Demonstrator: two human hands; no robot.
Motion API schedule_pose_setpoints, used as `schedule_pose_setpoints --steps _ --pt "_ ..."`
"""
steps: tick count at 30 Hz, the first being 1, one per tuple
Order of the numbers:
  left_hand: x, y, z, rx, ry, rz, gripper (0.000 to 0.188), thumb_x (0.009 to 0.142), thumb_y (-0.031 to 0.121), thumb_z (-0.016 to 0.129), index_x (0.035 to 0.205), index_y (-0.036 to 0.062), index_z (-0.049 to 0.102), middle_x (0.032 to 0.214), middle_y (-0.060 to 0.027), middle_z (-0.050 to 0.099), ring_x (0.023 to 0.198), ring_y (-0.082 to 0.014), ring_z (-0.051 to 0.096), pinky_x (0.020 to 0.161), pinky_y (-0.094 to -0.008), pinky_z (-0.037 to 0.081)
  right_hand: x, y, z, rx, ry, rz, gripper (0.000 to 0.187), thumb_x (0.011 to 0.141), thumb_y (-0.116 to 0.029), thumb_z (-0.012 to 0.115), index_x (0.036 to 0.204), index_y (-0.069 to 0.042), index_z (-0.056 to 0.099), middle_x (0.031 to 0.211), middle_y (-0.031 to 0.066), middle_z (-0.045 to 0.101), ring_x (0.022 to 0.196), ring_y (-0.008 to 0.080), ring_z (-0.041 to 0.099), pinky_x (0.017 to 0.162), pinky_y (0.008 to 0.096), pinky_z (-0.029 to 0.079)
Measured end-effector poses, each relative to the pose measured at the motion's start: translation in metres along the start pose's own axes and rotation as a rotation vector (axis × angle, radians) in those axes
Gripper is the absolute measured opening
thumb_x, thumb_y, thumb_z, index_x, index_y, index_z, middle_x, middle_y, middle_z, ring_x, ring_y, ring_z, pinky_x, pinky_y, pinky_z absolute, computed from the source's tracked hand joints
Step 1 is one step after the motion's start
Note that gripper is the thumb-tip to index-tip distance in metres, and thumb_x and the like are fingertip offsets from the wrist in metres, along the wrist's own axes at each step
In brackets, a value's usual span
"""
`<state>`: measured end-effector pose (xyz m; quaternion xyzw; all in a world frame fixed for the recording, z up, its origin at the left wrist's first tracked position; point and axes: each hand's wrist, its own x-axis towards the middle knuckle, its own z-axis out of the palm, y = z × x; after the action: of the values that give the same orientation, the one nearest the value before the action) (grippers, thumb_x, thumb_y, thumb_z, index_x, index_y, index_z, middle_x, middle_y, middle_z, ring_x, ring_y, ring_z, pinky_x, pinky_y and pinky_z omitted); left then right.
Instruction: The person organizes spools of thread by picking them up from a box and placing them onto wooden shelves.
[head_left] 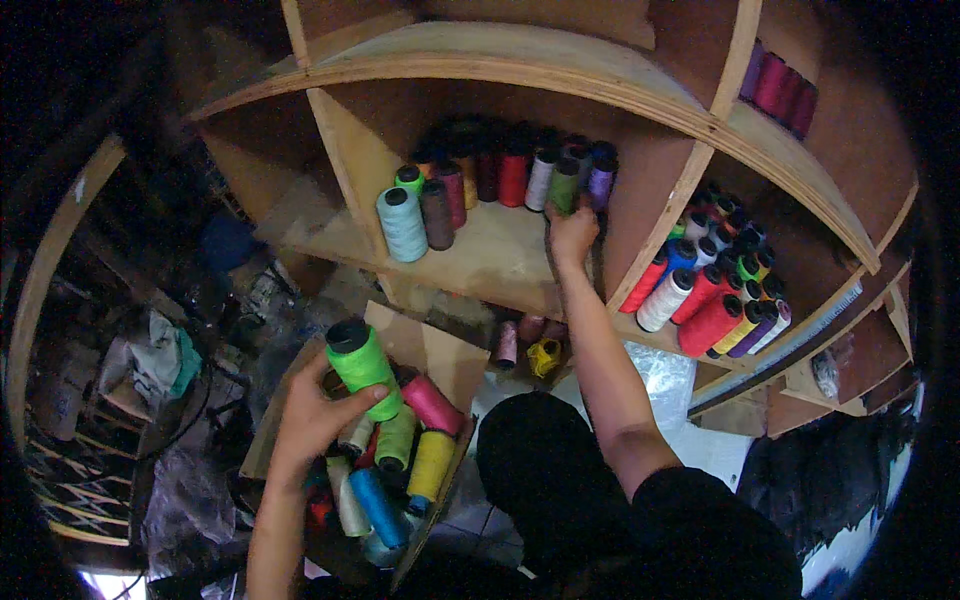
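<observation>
My left hand (308,408) is closed around a bright green thread cone (362,362) with a black top, held tilted above an open cardboard box (436,345). Inside the box lie a pink cone (432,404), a yellow cone (431,466), a blue cone (378,508) and several others. My right hand (575,240) reaches into a wooden shelf compartment, its fingers closed on the lower part of an olive green cone (564,182). That cone stands upright between a white cone (541,180) and a purple cone (601,182). A light blue cone (402,228) stands at the compartment's left.
Wooden dividers (660,225) bound the compartment on both sides. The compartment to the right is packed with many-coloured cones (708,322). Below the shelf lie a pale pink spool (507,345) and a yellow bundle (544,357). Plastic and cloth (160,355) are heaped at left.
</observation>
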<state>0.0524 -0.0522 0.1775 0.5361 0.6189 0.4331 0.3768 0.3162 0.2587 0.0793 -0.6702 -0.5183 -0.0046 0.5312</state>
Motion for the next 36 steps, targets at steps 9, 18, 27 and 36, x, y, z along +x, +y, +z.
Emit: schedule_pose_setpoints --steps 9,18,27,36 --pt "0.017 -0.003 0.011 -0.645 0.056 -0.035 0.046 0.069 0.004 0.074 0.110 0.0013 0.053 0.100 -0.0075 0.061 0.092 -0.0161 0.059 0.083 -0.0304 0.046 -0.084 -0.098 -0.110 0.558 -1.084 -0.377 0.055 0.076 -0.022 0.069 0.121 0.001 0.045 0.109 0.0163 0.057 0.099 0.0248 0.057 0.086 0.0352 0.045" --pt "0.026 0.008 0.028 -0.588 -0.047 0.123 0.059 0.072 -0.002 0.069 0.124 -0.0009 0.041 0.120 -0.0123 0.049 0.106 -0.0221 0.052 0.088 -0.0343 0.046 -0.049 -0.134 -0.170 0.582 -0.799 -0.433 0.046 0.073 -0.031 0.071 0.106 -0.002 0.058 0.092 0.0109 0.064 0.081 0.0198 0.063 0.076 0.0340 0.049" --pt "-0.013 -0.034 0.001 0.573 -0.968 0.282 0.060 0.066 0.034 0.072 0.117 0.0082 0.054 0.117 -0.0143 0.054 0.103 -0.0300 0.054 0.089 -0.0431 0.042 0.047 -0.106 -0.119 -0.614 -0.529 -0.499 0.030 0.069 -0.011 0.059 0.096 0.003 0.061 0.093 0.0247 0.061 0.087 0.0388 0.060 0.080 0.0435 0.049" --pt "-0.051 -0.048 0.006 0.977 -0.870 0.266 0.052 0.062 0.015 0.073 0.113 0.0163 0.059 0.138 -0.0081 0.037 0.128 -0.0333 0.030 0.098 -0.0431 0.036 0.051 -0.060 -0.058 -0.528 -0.438 -0.256 0.032 0.082 -0.012 0.043 0.110 -0.001 0.057 0.111 0.0213 0.057 0.099 0.0347 0.058 0.081 0.0430 0.049"
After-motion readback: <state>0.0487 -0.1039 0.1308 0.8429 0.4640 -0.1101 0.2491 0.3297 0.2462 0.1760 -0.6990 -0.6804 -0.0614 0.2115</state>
